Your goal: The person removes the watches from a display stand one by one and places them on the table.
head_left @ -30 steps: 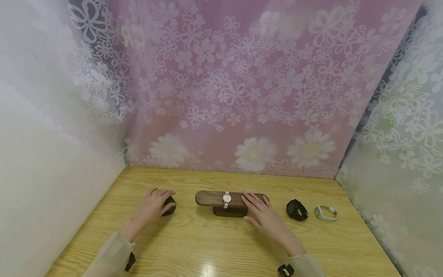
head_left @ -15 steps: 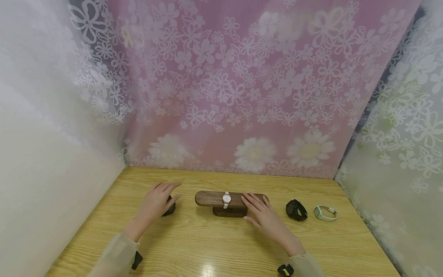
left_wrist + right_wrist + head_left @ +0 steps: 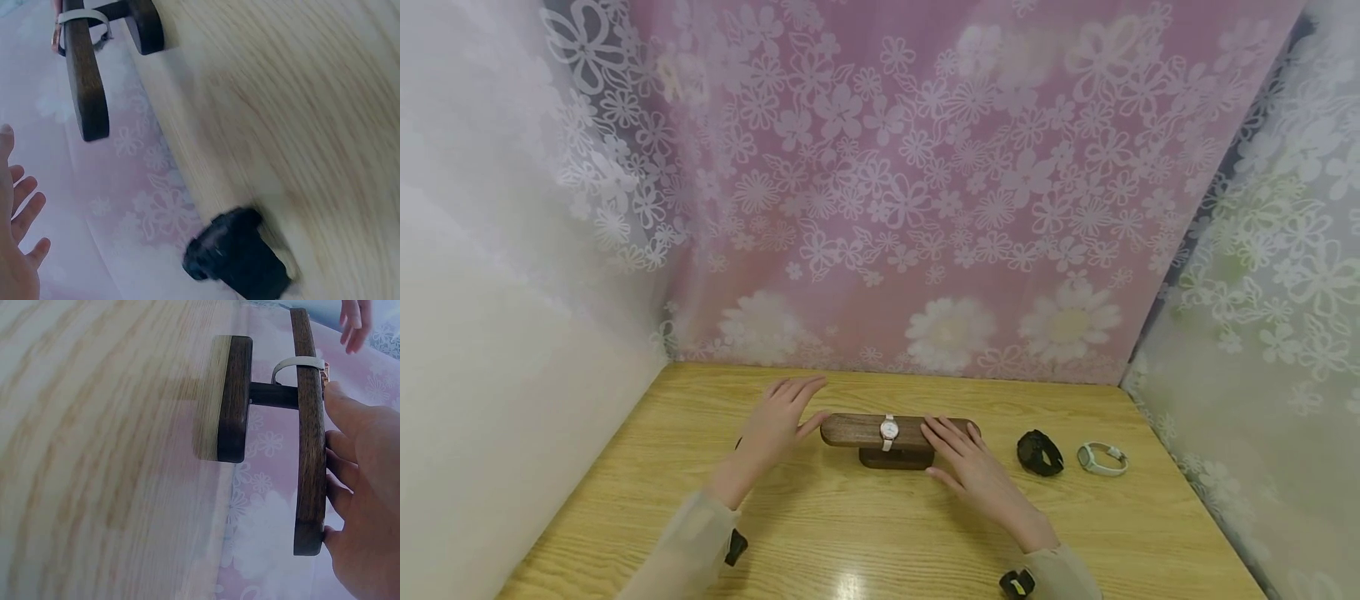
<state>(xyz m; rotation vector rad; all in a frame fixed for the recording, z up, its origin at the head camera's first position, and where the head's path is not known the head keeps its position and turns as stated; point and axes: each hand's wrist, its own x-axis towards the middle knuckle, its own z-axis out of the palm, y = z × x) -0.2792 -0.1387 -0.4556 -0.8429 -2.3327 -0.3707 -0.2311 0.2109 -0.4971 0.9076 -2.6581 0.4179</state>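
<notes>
A dark wooden watch stand (image 3: pixel 850 430) with a T shape is upright on the table, and a white-strapped watch (image 3: pixel 889 428) with a round pale dial is fastened round the middle of its bar. My right hand (image 3: pixel 973 471) rests on the right part of the bar, fingers extended along its top. My left hand (image 3: pixel 775 429) is in the air by the bar's left end, fingers spread and holding nothing. Below it in the left wrist view a black watch (image 3: pixel 240 253) lies on the table; the left hand hides nearly all of it in the head view.
Right of the stand lie another black watch (image 3: pixel 1040 453) and a pale green watch (image 3: pixel 1102 458), both with closed straps. The wooden table (image 3: pixel 865 517) is bounded by a pink floral curtain (image 3: pixel 880 208) behind and pale sheets at both sides.
My left hand has let go of the black watch at the left and moved right, up to the stand's left end. The right hand has stayed on the bar.
</notes>
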